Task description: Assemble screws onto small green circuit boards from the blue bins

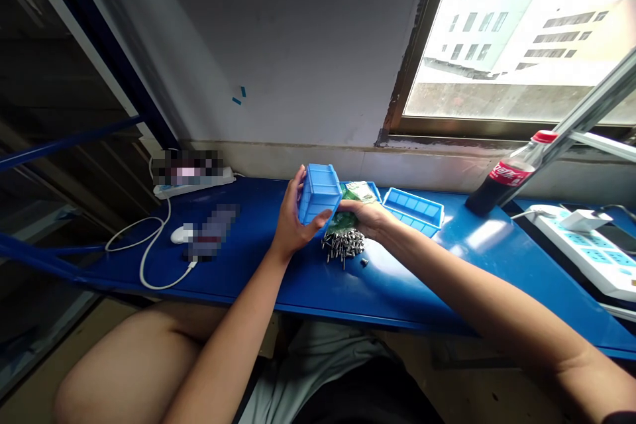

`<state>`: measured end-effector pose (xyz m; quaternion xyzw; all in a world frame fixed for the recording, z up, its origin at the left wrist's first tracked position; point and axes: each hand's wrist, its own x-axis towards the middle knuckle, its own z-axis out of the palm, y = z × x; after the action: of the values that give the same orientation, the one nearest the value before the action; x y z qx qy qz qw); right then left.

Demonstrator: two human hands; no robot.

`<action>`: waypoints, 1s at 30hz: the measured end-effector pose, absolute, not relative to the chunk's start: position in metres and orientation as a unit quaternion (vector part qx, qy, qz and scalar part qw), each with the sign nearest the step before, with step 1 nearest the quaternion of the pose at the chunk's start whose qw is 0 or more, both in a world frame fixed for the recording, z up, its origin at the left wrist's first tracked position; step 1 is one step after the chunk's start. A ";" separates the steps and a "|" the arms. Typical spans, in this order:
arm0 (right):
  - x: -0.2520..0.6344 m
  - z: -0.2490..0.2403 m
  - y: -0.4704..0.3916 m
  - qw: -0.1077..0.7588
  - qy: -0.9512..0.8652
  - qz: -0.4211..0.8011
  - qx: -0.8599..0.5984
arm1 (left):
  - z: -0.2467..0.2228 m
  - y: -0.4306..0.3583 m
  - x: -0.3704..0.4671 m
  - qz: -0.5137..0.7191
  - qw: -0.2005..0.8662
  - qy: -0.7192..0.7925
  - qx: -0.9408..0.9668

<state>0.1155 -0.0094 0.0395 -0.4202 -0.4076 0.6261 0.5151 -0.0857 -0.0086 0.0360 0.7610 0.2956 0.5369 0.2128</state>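
Note:
A small blue plastic bin (320, 195) is held up, tilted, above the table. My left hand (297, 222) grips it from the left, with the thumb across its lower front. My right hand (365, 213) is at the bin's right edge, its fingertips partly hidden behind the bin. Just below the hands lies a heap of metal rivets (344, 245), with a loose one (364, 263) to the right. Behind my right hand is a green and clear plastic bag (358, 192), partly covered by the hand. The inside of the held bin is hidden.
Another blue bin (415, 209) stands right of the bag. Farther right are a cola bottle (511, 175) and a white power strip (591, 245). At left, a white cable (144, 265) runs to a blurred device on the blue table (253, 271). A wall and window stand behind.

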 end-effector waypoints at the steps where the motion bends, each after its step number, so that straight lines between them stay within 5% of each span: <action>1: 0.123 0.039 -0.010 0.528 -0.383 0.625 -0.429 | 0.036 -0.008 -0.087 0.544 0.225 0.293 0.753; 15: 0.195 0.040 -0.044 0.594 -0.434 0.457 -0.499 | 0.023 0.022 -0.107 0.591 0.191 0.420 0.661; 20: 0.213 0.035 -0.051 0.522 -0.515 0.358 -0.578 | 0.015 0.039 -0.125 0.586 0.214 0.487 0.612; 30: 0.228 0.022 -0.045 0.543 -0.512 0.311 -0.589 | -0.004 0.055 -0.161 0.475 0.269 0.592 0.593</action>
<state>0.2275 -0.0446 0.0223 -0.5887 -0.5123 0.3106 0.5426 -0.1609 0.0547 -0.0045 0.5932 0.5917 0.4751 0.2687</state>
